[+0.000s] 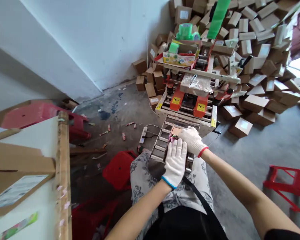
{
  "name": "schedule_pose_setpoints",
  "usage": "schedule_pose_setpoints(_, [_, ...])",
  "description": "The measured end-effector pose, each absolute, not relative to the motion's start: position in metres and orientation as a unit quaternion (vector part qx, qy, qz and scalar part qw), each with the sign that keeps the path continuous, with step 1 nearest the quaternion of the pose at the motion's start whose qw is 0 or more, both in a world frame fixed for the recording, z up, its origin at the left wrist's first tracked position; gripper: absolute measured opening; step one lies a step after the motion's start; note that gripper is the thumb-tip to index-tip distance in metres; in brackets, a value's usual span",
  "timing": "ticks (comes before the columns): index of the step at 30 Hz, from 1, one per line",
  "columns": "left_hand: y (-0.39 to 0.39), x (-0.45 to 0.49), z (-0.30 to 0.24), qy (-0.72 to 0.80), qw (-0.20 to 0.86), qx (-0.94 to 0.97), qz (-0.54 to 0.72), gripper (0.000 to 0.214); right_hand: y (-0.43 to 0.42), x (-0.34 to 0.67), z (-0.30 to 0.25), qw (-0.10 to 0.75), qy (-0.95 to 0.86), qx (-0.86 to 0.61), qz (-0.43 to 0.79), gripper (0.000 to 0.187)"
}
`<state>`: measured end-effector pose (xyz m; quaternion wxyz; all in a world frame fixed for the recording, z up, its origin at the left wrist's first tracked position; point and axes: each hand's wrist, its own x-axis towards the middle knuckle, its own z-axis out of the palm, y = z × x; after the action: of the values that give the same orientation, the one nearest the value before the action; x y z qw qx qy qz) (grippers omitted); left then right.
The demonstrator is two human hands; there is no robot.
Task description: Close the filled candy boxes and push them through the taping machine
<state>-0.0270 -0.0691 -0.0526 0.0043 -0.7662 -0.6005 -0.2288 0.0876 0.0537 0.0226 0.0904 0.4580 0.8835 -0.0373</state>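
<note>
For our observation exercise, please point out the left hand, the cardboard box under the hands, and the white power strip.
Left hand [175, 161]: head view, middle of the glove.
Cardboard box [175, 130]: head view, uncovered tan cardboard.
White power strip [143, 134]: head view, middle of the casing.

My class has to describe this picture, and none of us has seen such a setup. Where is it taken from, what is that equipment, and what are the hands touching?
There is one picture, from a camera on a person's head, looking forward and down. No robot appears: the left hand and right hand wear white gloves with blue and red cuffs. Both are at a small open box lying on metal rollers; whether they grip it is hidden. Ahead stands a machine with orange parts, more rollers and a hanging strip of green tape. Tape rolls sit near its top. Many cardboard boxes are piled behind and beside it.
</note>
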Motion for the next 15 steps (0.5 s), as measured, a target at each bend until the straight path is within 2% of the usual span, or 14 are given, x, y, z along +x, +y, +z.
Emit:
schedule_pose_setpoints(2, [-0.060,-0.021,-0.060,-0.592,-0.045,-0.776,-0.215,0.078,0.057,0.097,0.020,0.053,0.883,0.463,-0.059,0.019])
schedule_pose_setpoints(7, [-0.040,-0.015,-0.076,-0.634,-0.135,-0.746,-0.156,0.062,0.056,0.119,0.016,-0.057,0.899,0.414,-0.132,0.032])
schedule_pose_setpoints(12, [-0.023,-0.019,-0.073,-0.637,-0.216,-0.729,-0.127,0.055,0.051,0.102,0.014,-0.058,0.876,0.472,-0.087,0.042])
schedule_pose_setpoints(15, [-0.022,-0.026,-0.070,-0.597,-0.281,-0.724,-0.200,0.055,0.052,0.083,0.009,-0.048,0.852,0.517,-0.070,0.047])
